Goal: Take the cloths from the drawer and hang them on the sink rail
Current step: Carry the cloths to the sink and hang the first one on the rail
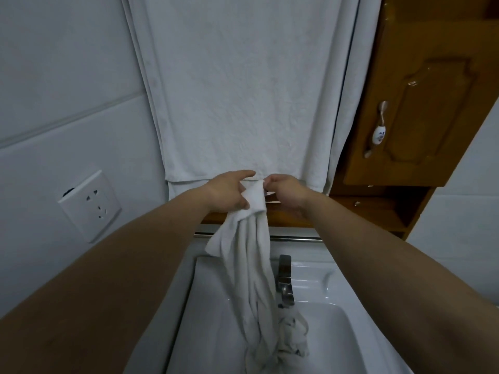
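Currently my left hand [229, 193] sits just above the sink rail [297, 239], thumb and fingers curled round the top corner of a white cloth [253, 265]. My right hand [286, 190] is beside it at the same height above the rail, fingertips pinching the same top edge. Both hands are closed on the cloth.

From that grip the cloth hangs roped and twisted, with its long axis close to vertical. Its upper end points up above the rail. Its body crosses in front of the rail beside the faucet [285, 279], and its lower end lies bunched below the rail in the sink [337, 333].

I judge the drawer step done for this cloth and the hanging step in hand, with the cloth not yet on the rail. Next I would draw my hands apart along the top edge to open the cloth. Then I would lift the tail clear of the faucet and lay the cloth over the rail so its long axis folds across it.

Above the rail a large white towel [243, 103] already hangs.
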{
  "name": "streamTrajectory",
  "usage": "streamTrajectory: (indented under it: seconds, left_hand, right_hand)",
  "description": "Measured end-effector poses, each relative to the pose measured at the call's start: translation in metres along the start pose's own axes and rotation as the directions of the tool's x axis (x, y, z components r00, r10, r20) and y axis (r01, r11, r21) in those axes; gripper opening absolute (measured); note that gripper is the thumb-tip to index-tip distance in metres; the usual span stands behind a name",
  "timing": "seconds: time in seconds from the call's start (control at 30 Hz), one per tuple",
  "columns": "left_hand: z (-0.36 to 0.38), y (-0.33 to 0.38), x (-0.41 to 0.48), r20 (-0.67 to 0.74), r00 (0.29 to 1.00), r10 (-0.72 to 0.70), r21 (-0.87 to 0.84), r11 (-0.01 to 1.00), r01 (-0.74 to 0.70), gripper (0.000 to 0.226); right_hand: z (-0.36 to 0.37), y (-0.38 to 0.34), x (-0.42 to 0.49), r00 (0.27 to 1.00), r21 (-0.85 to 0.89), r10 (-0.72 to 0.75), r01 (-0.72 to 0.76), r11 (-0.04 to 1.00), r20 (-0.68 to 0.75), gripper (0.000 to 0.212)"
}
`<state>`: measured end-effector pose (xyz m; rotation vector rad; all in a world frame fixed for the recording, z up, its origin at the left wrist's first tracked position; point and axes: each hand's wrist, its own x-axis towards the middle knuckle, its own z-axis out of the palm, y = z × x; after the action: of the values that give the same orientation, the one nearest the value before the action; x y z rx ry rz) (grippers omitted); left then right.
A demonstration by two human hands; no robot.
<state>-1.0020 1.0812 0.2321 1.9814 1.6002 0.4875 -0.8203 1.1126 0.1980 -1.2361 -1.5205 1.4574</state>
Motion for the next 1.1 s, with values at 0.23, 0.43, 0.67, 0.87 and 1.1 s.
streamTrajectory:
  seconds: [0.23,0.43,0.67,0.87,1.1]
  left_hand:
    - [-0.003,-0.008,0.006,-0.135,0.981,-0.136,-0.331,0.940,0.085,0.045]
    - [0.011,-0.012,0.003,-0.035,0.991,-0.129,-0.283,0.953,0.114,0.028]
    - [0.004,-0.003,0.002,-0.088,0.981,-0.174,-0.319,0.938,0.137,0.033]
    - [0.001,-0.004,0.007,-0.163,0.947,-0.275,-0.381,0.903,0.197,0.029]
    - [-0.005,-0.002,0.011,-0.150,0.955,-0.254,-0.394,0.902,0.178,0.034]
  right_hand:
    - [0.015,0.000,0.000,0.961,-0.560,-0.275,0.221,0.799,-0.014,0.019]
    - [0.019,-0.019,-0.001,0.932,-0.536,-0.359,0.284,0.795,-0.040,0.011]
    - [0.017,-0.029,-0.004,0.937,-0.467,-0.328,0.240,0.851,-0.117,0.018]
    - [0.012,-0.024,-0.014,0.984,-0.198,-0.176,0.173,0.965,0.001,0.013]
    - [0.004,-0.016,-0.008,0.983,-0.255,-0.181,0.168,0.952,-0.026,0.015]
